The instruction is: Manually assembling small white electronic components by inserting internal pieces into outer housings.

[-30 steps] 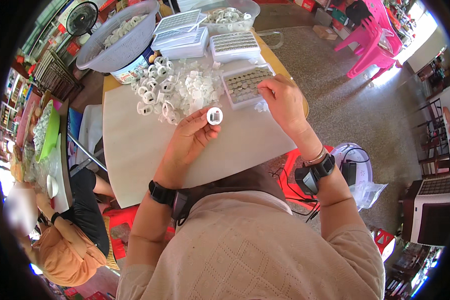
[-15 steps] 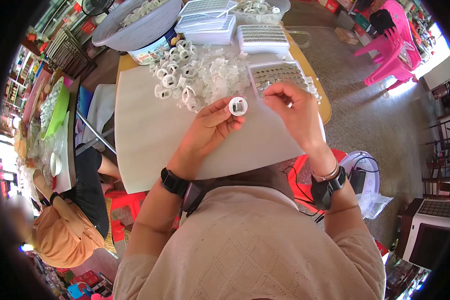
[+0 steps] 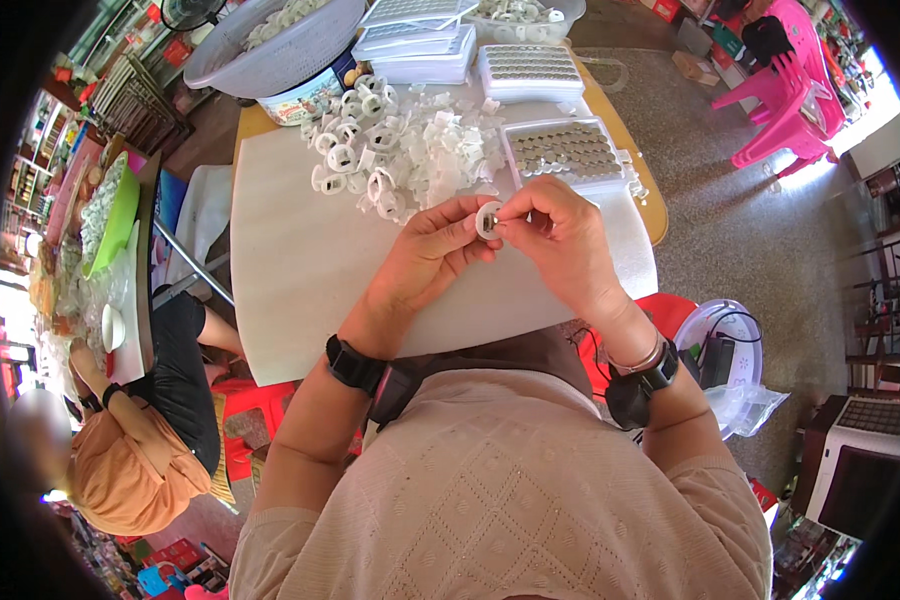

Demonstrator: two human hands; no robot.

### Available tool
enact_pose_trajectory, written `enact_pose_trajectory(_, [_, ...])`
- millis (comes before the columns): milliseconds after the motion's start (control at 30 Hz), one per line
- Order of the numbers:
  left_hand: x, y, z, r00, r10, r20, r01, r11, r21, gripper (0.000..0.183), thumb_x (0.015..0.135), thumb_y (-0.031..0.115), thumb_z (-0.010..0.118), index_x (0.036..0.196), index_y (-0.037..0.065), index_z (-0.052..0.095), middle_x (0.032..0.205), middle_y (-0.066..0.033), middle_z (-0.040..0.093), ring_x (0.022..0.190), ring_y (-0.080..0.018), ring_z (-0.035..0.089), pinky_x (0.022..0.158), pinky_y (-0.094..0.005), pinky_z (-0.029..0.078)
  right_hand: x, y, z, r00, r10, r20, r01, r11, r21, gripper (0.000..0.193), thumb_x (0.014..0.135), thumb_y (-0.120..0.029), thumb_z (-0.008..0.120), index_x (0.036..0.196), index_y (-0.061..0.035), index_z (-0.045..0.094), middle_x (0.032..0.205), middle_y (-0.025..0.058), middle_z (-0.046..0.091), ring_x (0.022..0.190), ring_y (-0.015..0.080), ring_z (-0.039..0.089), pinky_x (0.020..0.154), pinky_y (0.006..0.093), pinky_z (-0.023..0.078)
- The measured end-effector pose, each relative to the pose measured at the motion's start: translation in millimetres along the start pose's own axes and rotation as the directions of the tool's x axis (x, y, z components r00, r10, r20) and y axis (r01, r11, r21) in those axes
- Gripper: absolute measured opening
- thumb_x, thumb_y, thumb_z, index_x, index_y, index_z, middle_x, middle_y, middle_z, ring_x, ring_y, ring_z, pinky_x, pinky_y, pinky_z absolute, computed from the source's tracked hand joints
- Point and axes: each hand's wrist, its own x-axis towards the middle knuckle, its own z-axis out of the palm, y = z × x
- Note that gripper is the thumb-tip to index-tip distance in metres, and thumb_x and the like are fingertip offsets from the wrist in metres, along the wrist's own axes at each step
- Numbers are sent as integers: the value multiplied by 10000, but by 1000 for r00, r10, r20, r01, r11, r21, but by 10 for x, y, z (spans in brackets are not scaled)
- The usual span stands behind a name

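My left hand [image 3: 425,250] pinches a small round white plastic housing [image 3: 487,222] with a dark recess in its face. At the housing's right side, my right hand [image 3: 565,245] has thumb and forefinger pressed together. Whatever is between those fingertips is too small to make out. Just beyond the right hand lies a clear tray [image 3: 610,181] of small round silvery discs that look like button cells. Past my left hand spreads a heap of translucent white plastic pieces [image 3: 448,150], with several ring-shaped white parts [image 3: 341,158] on its left.
At the table's far side stand stacked white trays [image 3: 420,68], a filled disc tray [image 3: 530,70], a grey basket [image 3: 270,45] on a tub and a clear bin [image 3: 530,30]. A seated person [image 3: 145,450] is at a side table on the left. Pink chairs [image 3: 790,100] stand far right.
My right hand has moved left from beside the disc tray to the housing, its fingertips now at it. My left hand has shifted slightly right and turned the housing somewhat.
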Motion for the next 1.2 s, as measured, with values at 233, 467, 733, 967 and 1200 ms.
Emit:
enact_pose_trajectory(233, [-8, -6, 10, 999, -16, -37, 17, 1000, 21, 307, 939, 105, 529, 1214, -32, 532, 1069, -93, 613, 903, -165, 607, 768, -283, 512, 73, 46, -79, 947, 223, 230, -288, 906, 309, 84, 777, -4, 647, 801, 5, 567, 764, 44, 616, 691, 91, 604, 616, 235, 467])
enact_pose_trajectory(467, [-5, -3, 22, 1000, -23, -4, 23, 997, 70, 296, 938, 127, 541, 1191, -25, 560, 1080, -80, 621, 934, -153, 599, 758, -276, 508, 69, 14, -87, 943, 251, 216, -320, 862, 394, 114, 764, -32, 661, 821, -2, 566, 734, 39, 616, 708, 94, 607, 646, 237, 463])
enact_pose_trajectory(733, [-6, 3, 47, 999, -39, -10, 40, 987, 154, 324, 940, 154, 545, 1202, -37, 549, 1073, -75, 620, 945, -146, 593, 760, -274, 495, 41, 19, -131, 943, 250, 220, -299, 927, 228, 119, 759, -33, 665, 844, 8, 593, 714, 26, 622, 667, 75, 585, 603, 225, 456])
enact_pose_trajectory(967, [-1, 9, 20, 997, -72, -19, 74, 984, 164, 348, 935, 163, 552, 1210, -50, 539, 1054, -80, 624, 920, -148, 599, 757, -273, 496, 50, -8, -162, 930, 266, 256, -305, 943, 130, 121, 777, -59, 658, 849, 20, 601, 691, 40, 632, 649, 75, 582, 588, 234, 456])
enact_pose_trajectory(1200, [-13, 25, 2, 992, -104, -66, 108, 992, 58, 359, 921, 123, 555, 1228, -59, 514, 1013, -104, 631, 837, -169, 621, 721, -276, 513, 34, 51, -100, 928, 262, 264, -334, 900, 281, 108, 799, -91, 651, 847, -13, 594, 693, 19, 623, 625, 57, 527, 548, 226, 415])
